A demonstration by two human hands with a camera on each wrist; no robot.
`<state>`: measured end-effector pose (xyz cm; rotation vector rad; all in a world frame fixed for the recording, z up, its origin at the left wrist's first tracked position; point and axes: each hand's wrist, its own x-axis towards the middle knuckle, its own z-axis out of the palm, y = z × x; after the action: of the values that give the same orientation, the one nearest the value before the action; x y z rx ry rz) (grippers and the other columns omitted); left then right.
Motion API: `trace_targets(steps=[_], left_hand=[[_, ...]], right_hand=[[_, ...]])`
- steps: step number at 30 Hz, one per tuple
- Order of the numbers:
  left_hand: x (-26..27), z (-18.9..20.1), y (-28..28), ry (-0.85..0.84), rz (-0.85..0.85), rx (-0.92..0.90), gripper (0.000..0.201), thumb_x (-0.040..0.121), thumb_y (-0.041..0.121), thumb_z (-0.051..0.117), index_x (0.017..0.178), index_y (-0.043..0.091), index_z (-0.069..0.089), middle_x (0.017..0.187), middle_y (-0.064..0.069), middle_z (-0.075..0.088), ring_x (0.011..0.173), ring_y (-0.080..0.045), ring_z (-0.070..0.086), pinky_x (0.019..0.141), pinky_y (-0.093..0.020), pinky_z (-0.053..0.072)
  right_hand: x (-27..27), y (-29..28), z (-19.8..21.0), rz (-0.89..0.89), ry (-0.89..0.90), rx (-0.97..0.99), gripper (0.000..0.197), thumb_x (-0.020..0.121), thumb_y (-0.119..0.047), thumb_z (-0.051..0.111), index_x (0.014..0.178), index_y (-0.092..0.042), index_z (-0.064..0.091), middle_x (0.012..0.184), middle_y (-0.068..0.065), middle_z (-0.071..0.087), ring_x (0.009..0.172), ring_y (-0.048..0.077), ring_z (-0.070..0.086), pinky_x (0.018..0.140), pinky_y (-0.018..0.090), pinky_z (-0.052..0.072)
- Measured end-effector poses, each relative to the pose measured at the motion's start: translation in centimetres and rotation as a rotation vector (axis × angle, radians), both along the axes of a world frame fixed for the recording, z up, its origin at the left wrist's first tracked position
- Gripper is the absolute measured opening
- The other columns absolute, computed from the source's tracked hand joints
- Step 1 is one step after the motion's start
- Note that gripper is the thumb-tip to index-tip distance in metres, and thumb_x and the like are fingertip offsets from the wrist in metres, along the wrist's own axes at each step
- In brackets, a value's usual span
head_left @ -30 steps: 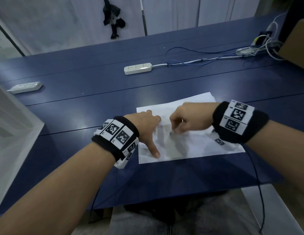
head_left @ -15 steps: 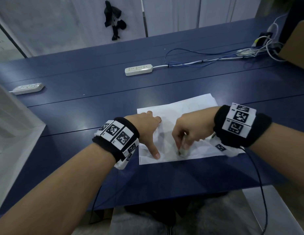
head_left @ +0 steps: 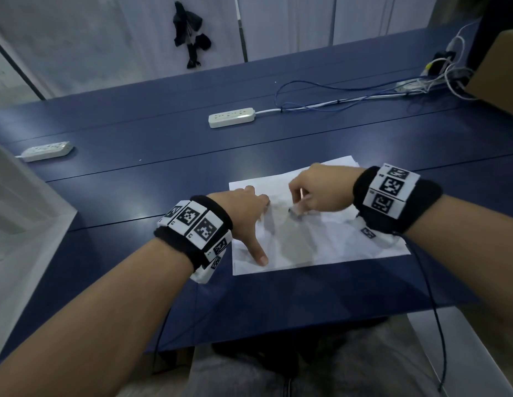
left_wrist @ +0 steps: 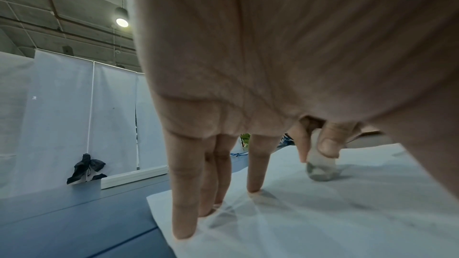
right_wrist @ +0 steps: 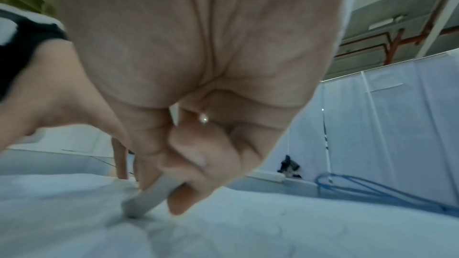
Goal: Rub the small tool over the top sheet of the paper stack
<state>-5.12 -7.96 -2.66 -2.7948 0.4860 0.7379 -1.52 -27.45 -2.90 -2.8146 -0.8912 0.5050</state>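
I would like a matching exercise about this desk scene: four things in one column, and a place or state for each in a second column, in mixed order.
Column 1
1. left hand
2. right hand
3. eraser
4. blue cable

Column 2
a. loops on the far right part of the blue table
b. presses straight fingers on the left edge of the paper sheet
c. its dirty grey tip touches the paper sheet
d. fingers and thumb pinch a small stick-shaped thing

Pairs: 1-b, 2-d, 3-c, 4-a
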Motion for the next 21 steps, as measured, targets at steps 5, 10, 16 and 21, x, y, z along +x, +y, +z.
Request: trace_targets(steps=[5,10,16,21], left_hand=[[0.0,0.0,0.2,-0.014,-0.004,-0.014,0.125,0.04,0.075,0.082,0.143,0.027,0.032,0.12,0.003,0.041,0.101,-0.018,0.049,0.083,-0.038,0.05],[-0.3,0.2,0.2,-0.015,-0.002,-0.038,0.124,0.04,0.074,0.082,0.142,0.024,0.033,0.12,0.004,0.042,0.102,-0.017,0.05,0.086,-0.04,0.051],[-0.6,0.0,1.2,-0.057,0.032,-0.153,0.158,0.04,0.07,0.086,0.155,0.016,-0.009,0.147,-0.001,0.039,0.131,-0.021,0.043,0.102,-0.039,0.044],[-0.3,-0.1,1.1,-0.054,0.014,-0.107,0.134,0.034,0.077,0.081,0.143,0.02,0.03,0.12,0.007,0.045,0.111,-0.018,0.053,0.092,-0.041,0.051]], right_hand=[[-1.9,-0.1,-0.1,0.15,0.157,-0.078,0.003,0.087,-0.03,0.068,0.085,-0.031,0.066,0.08,-0.011,0.066,0.083,0.016,0.063,0.076,0.032,0.053],[-0.5,0.6,0.0,0.016,0.048,-0.017,0.01,0.087,-0.039,0.067,0.09,-0.03,0.068,0.08,-0.009,0.063,0.087,0.022,0.062,0.074,0.037,0.053],[-1.0,0.1,0.2,0.098,0.05,-0.005,0.003,0.09,-0.033,0.067,0.089,-0.03,0.066,0.09,-0.008,0.068,0.085,0.014,0.059,0.074,0.028,0.046],[-3.0,-0.4,0.1,0.156,0.245,-0.056,0.006,0.088,-0.032,0.07,0.094,-0.033,0.069,0.087,-0.011,0.069,0.064,0.008,0.063,0.062,0.019,0.044]])
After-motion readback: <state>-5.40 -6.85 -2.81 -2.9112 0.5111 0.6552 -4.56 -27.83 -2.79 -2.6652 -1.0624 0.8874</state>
